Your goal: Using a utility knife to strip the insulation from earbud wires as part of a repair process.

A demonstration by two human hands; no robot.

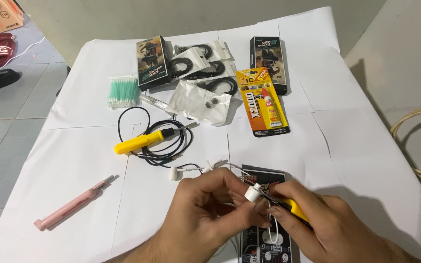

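A small white earbud [252, 193] is pinched between the fingertips of the left hand [205, 214], low in the middle of the view, just above a dark printed box [264, 243] that lies on the paper-covered tabletop [366, 160]. The grip of the right hand [327, 224] is closed around a yellow-handled tool [296, 209], whose dark tip is brought up against the earbud. A thin white cable [274, 229] is seen hanging from the earbud down over the box.

Just beyond the hands, further white earbud pieces [174, 172] are laid out on their cable. To the left, a pink tool [71, 204] is laid well apart from everything else. Farther back, a yellow soldering iron [140, 141] is rested on a loop of black cord [164, 141]. Behind that, a yellow glue card [261, 100] with its tube is placed beside a clear plastic bag [198, 100]. At the far side, a bundle of green swabs [123, 91], two dark boxes [151, 61] and bagged black cables [196, 61] are gathered.
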